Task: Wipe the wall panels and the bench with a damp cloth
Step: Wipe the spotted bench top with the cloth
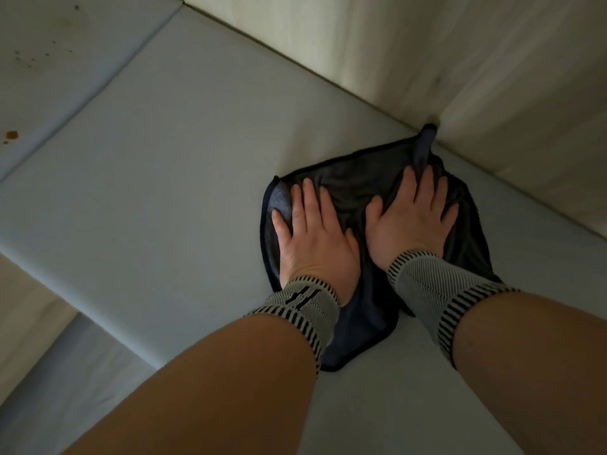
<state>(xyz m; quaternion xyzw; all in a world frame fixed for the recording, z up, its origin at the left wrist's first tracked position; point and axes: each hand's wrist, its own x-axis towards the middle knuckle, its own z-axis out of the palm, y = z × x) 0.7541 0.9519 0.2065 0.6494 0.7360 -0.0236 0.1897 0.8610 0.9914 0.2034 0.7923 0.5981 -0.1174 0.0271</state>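
Observation:
A dark blue-grey cloth (354, 182) lies spread flat on the pale grey bench (170, 178), near the corner where two light wall panels (427, 54) meet. My left hand (312, 238) presses flat on the cloth's left half, fingers straight and spread. Beside it, my right hand (414, 218) presses on the right half, fingers also straight. One corner of the cloth (425, 142) sticks up into the wall corner. Striped grey wrist bands cover both wrists.
A seam (108, 83) splits the bench from another pad at the far left, which carries a brown spot (11, 135) and small dark specks (29, 59). The bench's front edge (65, 303) runs diagonally at lower left, with floor below it.

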